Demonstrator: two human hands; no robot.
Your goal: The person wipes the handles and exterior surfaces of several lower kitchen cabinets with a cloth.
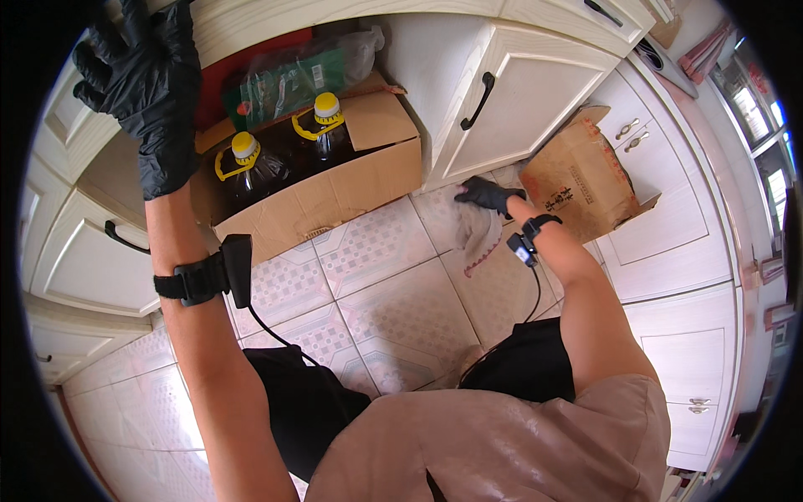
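My left hand [147,81], in a black glove, is raised with fingers spread against the pale wooden cabinet front at the upper left, holding nothing. Low on the right, my right hand [488,193], also black-gloved, grips a grey cloth [475,229] with a dark red scalloped edge, just above or on the tiled floor [395,276]. Between the hands a cardboard box [326,207] juts out of the cabinet opening. Two large bottles with yellow caps stand in it, a left bottle [248,163] and a right bottle [323,128].
Behind the bottles lies a green package in clear plastic [301,81]. A white cabinet door [533,88] with a black handle stands right of the opening. An open printed cardboard carton [583,176] rests against the right-hand cabinets [671,207]. At left is another cabinet door [94,263].
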